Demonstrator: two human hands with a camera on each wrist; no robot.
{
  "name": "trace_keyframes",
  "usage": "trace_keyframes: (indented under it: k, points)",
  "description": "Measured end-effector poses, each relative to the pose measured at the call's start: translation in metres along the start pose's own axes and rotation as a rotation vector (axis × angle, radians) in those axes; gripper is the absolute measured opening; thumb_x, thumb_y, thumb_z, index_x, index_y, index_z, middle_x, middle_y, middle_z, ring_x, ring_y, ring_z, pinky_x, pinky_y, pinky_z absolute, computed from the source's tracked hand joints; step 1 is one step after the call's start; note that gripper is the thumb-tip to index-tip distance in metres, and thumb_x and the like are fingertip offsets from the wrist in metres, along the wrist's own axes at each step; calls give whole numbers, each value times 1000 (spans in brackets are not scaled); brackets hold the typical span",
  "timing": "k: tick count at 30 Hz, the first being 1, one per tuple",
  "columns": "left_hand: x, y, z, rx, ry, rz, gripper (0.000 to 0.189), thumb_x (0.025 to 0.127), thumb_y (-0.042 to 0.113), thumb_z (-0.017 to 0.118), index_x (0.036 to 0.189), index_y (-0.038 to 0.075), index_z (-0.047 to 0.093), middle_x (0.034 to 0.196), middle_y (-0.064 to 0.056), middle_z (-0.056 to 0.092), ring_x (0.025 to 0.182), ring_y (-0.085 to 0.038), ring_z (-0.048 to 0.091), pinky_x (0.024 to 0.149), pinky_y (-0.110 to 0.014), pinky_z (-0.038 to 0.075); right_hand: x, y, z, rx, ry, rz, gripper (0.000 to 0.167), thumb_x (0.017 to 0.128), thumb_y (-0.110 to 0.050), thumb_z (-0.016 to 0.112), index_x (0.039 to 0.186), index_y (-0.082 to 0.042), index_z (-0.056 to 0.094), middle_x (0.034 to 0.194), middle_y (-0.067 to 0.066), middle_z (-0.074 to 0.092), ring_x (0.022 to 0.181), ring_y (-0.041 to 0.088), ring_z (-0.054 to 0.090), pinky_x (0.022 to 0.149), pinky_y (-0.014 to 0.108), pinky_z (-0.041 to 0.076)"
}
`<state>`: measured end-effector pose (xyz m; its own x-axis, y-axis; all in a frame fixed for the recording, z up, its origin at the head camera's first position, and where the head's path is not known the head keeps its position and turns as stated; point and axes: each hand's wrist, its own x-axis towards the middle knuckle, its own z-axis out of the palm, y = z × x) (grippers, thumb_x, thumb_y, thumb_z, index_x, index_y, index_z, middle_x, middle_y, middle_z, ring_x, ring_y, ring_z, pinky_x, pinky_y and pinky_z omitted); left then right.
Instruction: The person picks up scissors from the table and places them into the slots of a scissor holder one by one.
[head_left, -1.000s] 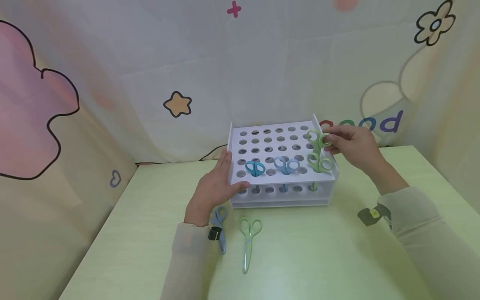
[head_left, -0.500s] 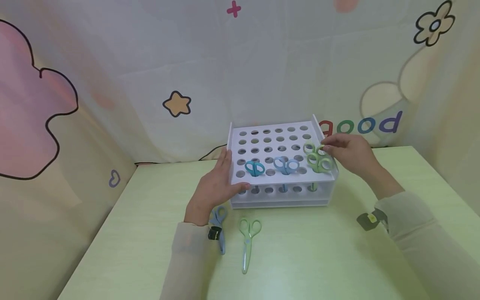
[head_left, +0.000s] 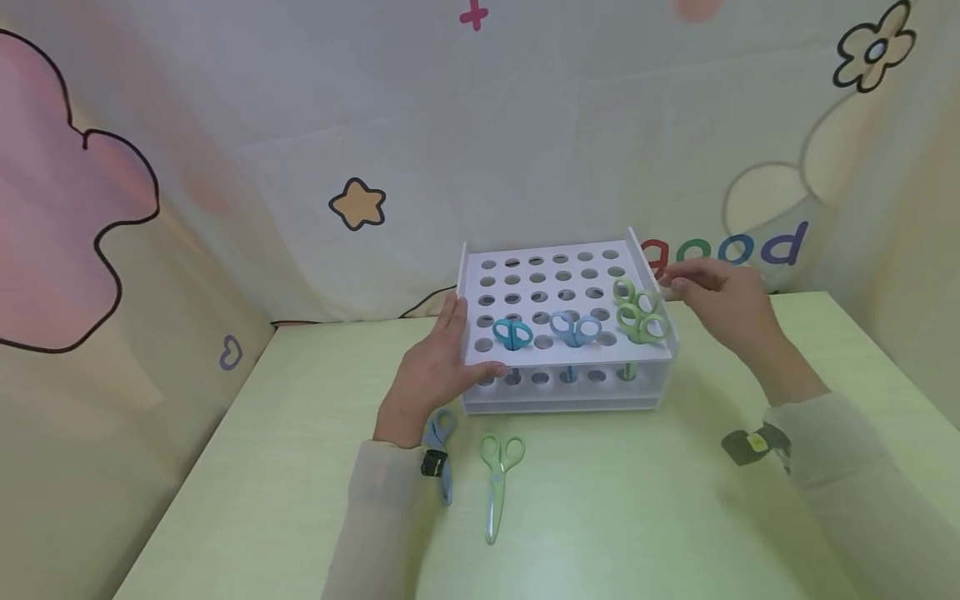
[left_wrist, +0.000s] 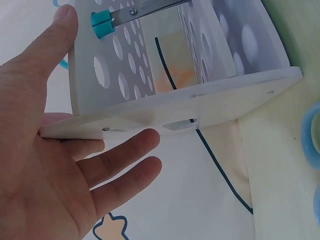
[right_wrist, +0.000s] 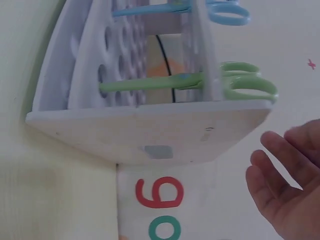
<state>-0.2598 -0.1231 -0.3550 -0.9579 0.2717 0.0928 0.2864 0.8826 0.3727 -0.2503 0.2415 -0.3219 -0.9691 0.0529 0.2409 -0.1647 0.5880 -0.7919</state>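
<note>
My left hand [head_left: 435, 367] holds the white hole rack [head_left: 555, 359] by its left front corner, thumb over the front edge and fingers along the side panel. Past the rack's right wall, my right hand [head_left: 723, 304] is off the scissors, and in the right wrist view its loosely bent fingers [right_wrist: 282, 150] hold nothing. Two green scissors stand handles up at the rack's right, one pair [head_left: 642, 330] in front of the other [head_left: 634, 297]. Light blue scissors [head_left: 576, 335] and teal scissors [head_left: 513, 337] stand in the front holes; teal plastic [left_wrist: 102, 25] shows below.
On the pale table [head_left: 615, 500] before the rack lie green scissors [head_left: 496, 483], points toward me. Left of them are blue scissors [head_left: 447, 485], partly covered by my left wrist. A printed curtain [head_left: 525, 150] hangs close behind the rack.
The rear green scissors have gone down into their hole. My right hand has let go of them and drawn away to the right; the left hand has kept its place on the rack.
</note>
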Motion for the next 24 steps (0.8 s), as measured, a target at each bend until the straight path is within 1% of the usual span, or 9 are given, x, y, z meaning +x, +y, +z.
trace_keyframes:
  k: [2, 4, 8, 10, 13, 15, 17, 21, 24]
  points:
    - [0, 1, 0, 2, -1, -5, 118, 81, 65, 74, 163, 10, 10, 169, -3, -3, 108, -25, 59, 71, -34, 48, -5, -2, -3, 43, 65, -18, 34, 106, -28, 55, 127, -3, 65, 119, 8, 68, 109, 17, 61, 87, 20, 49]
    - [1, 2, 0, 8, -2, -7, 118, 81, 66, 74, 163, 10, 10, 169, -3, -3, 113, -25, 58, 72, -34, 48, -11, -6, -5, 103, 114, -30, 35, 105, -29, 56, 128, -3, 64, 113, 0, 69, 103, 9, 62, 82, 13, 48]
    - [1, 3, 0, 14, 11, 2, 117, 81, 65, 74, 163, 9, 12, 169, -5, 1, 112, -25, 59, 70, -33, 48, -22, -16, -5, 234, 174, -89, 28, 103, -20, 60, 125, -3, 67, 102, -13, 69, 91, 4, 66, 77, 15, 51]
    - [1, 3, 0, 16, 19, 7, 117, 81, 65, 75, 163, 9, 14, 169, -6, 2, 108, -25, 60, 68, -33, 47, -28, -20, -3, 292, 170, -137, 24, 102, -14, 62, 121, -2, 68, 99, -12, 71, 85, 6, 68, 73, 17, 53]
    - [1, 3, 0, 19, 17, 5, 117, 81, 65, 75, 163, 9, 13, 169, -6, 2, 103, -24, 60, 67, -33, 47, -37, -24, 3, 319, 142, -191, 21, 101, -9, 63, 120, -2, 70, 96, -10, 72, 77, 8, 69, 69, 19, 55]
    - [1, 2, 1, 18, 10, 2, 117, 81, 65, 75, 163, 9, 13, 169, -5, 0, 104, -24, 60, 69, -33, 48, -44, -26, 9, 320, 121, -211, 21, 101, -8, 63, 120, 0, 69, 95, -8, 73, 73, 9, 69, 68, 20, 55]
    - [1, 2, 0, 12, 5, 2, 116, 82, 64, 75, 163, 10, 12, 169, -4, -1, 109, -25, 59, 72, -34, 49, -49, -28, 16, 295, 105, -223, 23, 101, -9, 62, 120, 2, 68, 94, -8, 73, 71, 9, 68, 68, 20, 55]
    - [1, 1, 0, -3, 5, 2, 116, 82, 63, 75, 163, 10, 12, 169, -3, -2, 122, -27, 56, 78, -37, 50, -58, -30, 31, 271, 57, -243, 24, 102, -9, 62, 120, 6, 66, 93, -1, 74, 70, 12, 68, 68, 20, 54]
    - [0, 0, 0, -1, 8, 2, 117, 82, 64, 75, 163, 10, 12, 169, -4, -1, 124, -27, 55, 79, -37, 50, -64, -30, 42, 256, 11, -218, 25, 102, -12, 62, 120, 5, 67, 93, 2, 74, 70, 14, 68, 69, 19, 54]
